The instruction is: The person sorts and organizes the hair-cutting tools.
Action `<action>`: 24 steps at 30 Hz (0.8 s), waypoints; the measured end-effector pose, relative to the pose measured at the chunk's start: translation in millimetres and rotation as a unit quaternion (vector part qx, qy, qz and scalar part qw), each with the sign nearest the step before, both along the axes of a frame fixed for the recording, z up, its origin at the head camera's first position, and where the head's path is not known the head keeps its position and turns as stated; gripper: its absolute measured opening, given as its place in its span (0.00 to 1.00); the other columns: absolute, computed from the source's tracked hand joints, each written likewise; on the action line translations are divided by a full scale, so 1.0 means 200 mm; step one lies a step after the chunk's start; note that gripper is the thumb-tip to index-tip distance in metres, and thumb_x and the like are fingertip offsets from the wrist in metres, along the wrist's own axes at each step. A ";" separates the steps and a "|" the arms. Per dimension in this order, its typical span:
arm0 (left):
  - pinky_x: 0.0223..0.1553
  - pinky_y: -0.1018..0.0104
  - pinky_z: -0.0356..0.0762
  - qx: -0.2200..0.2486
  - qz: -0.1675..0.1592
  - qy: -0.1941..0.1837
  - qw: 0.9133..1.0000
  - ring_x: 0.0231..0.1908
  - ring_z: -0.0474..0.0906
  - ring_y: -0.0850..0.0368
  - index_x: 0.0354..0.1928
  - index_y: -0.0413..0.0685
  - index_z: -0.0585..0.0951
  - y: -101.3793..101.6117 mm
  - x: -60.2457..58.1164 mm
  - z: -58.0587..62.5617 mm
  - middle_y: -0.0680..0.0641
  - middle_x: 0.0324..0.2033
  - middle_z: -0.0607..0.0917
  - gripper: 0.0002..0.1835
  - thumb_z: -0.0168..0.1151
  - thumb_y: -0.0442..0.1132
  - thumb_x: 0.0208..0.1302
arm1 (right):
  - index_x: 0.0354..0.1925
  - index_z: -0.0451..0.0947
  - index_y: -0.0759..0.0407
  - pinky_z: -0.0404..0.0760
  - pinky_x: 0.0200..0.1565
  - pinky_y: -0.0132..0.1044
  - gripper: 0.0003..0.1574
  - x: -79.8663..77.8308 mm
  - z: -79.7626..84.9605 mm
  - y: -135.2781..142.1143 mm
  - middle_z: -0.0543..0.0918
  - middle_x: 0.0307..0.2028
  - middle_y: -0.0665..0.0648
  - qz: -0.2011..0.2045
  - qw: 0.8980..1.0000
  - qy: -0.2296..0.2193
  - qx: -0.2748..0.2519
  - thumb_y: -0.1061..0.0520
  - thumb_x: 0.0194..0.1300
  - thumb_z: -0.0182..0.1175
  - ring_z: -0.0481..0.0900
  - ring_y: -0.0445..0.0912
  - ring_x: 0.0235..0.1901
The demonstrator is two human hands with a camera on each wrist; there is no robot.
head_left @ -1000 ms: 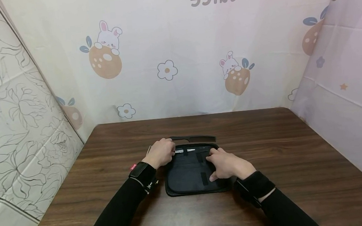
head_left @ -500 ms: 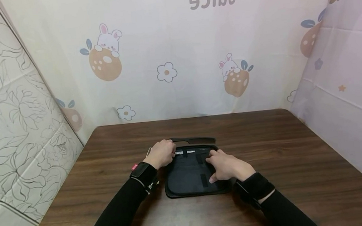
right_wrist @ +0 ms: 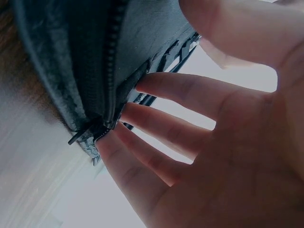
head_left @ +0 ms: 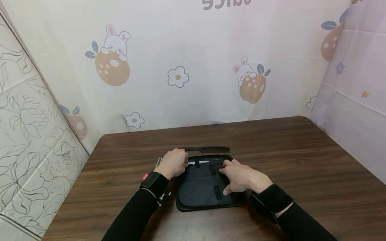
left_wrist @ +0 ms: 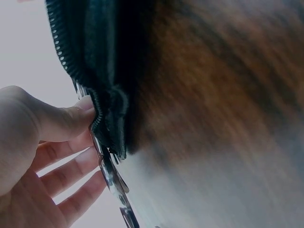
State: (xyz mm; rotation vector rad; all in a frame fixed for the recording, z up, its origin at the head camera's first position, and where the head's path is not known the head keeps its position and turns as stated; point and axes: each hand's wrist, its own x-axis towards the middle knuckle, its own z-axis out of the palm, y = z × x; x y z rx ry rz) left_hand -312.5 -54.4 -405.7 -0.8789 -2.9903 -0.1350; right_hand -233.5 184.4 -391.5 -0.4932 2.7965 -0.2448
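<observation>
A black zippered case (head_left: 199, 190) lies opened out flat on the table, with elastic loops inside. My left hand (head_left: 173, 162) is at its far left corner, thumb and fingers pinching a pair of shiny metal scissors (left_wrist: 111, 178). Their pointed silver blades (head_left: 201, 162) run under an elastic loop (head_left: 197, 162) near the case's far edge, and thin handle loops stick out left of the hand. My right hand (head_left: 242, 175) rests on the case's right side; in the right wrist view its fingers (right_wrist: 171, 128) are nearly straight, fingertips against the zippered edge.
Just beyond the case lies a black comb (head_left: 214, 149), its left end close to my left hand. The brown wooden table (head_left: 304, 172) reaches back to a printed curtain (head_left: 175, 34), with more curtain on both sides.
The silver blades have slid slightly to the right under the loop, with my left hand shifting a little the same way. My right hand stays in place on the case.
</observation>
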 end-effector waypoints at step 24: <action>0.42 0.59 0.79 -0.008 0.011 -0.004 1.000 0.38 0.78 0.55 0.35 0.51 0.86 0.02 -0.01 -0.01 0.52 0.35 0.81 0.03 0.66 0.38 0.70 | 0.66 0.76 0.63 0.77 0.51 0.49 0.44 0.00 0.01 0.00 0.73 0.57 0.56 0.000 1.000 0.000 0.003 0.47 0.57 0.78 0.68 0.51 0.55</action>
